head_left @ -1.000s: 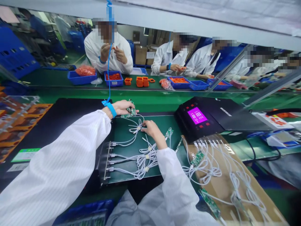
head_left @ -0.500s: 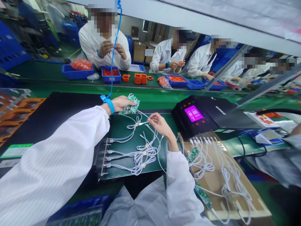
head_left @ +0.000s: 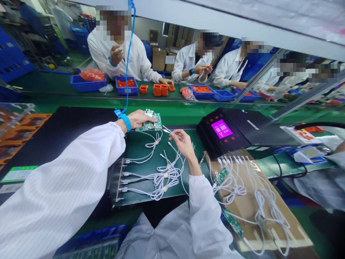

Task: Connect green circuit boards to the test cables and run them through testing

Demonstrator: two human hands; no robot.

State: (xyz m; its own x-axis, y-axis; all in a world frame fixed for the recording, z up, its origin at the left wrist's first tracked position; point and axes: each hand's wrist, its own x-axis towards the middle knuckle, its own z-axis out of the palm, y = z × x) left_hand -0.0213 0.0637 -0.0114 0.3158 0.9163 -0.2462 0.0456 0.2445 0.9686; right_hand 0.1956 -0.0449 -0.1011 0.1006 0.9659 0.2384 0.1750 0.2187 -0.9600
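Note:
My left hand [head_left: 140, 118], with a blue wrist strap, grips a green circuit board [head_left: 154, 121] by its left side. Just right of the board, my right hand [head_left: 182, 140] pinches the end of a white cable [head_left: 166, 130], its tip close to the board's right edge. Bundled white cables [head_left: 165, 176] lie below both hands and run to a row of connectors [head_left: 123, 180] on the left. Whether the cable tip touches the board is too small to tell.
A black device [head_left: 237, 129] with a lit magenta screen stands right, its cables and more boards [head_left: 221, 176] lying on cardboard [head_left: 280, 216]. Across the line, people in white coats work beside blue bins [head_left: 126, 86]. A blue cord hangs near my left wrist.
My right hand has brought a cable end up beside the board, and the cable tips near it have shifted. The person opposite has lowered one hand to the orange parts.

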